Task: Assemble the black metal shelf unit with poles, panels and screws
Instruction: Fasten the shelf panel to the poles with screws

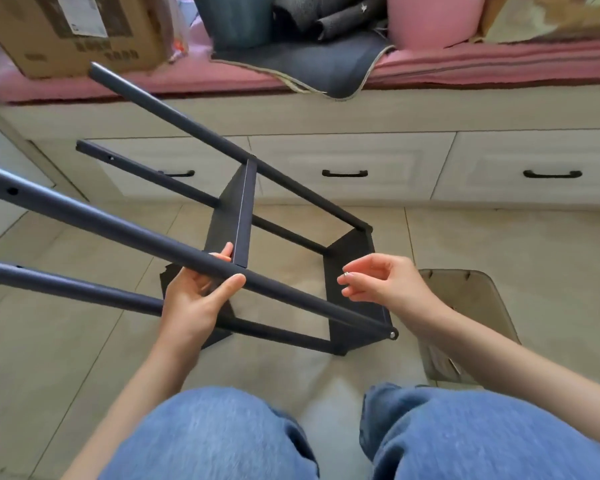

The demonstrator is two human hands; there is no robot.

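A near pole [291,296] of the shelf unit [284,237], tipped on the floor, is gripped by the left hand [194,299]. A small silver screw [345,274] is pinched by the right hand [385,282] beside it. Beyond the unit, the cardboard box [73,32] label is unreadable.

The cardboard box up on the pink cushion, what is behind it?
Behind the cardboard box only an edge of crinkled plastic shows at its right; the rest is covered or out of frame. The pink cushion lies beneath it.
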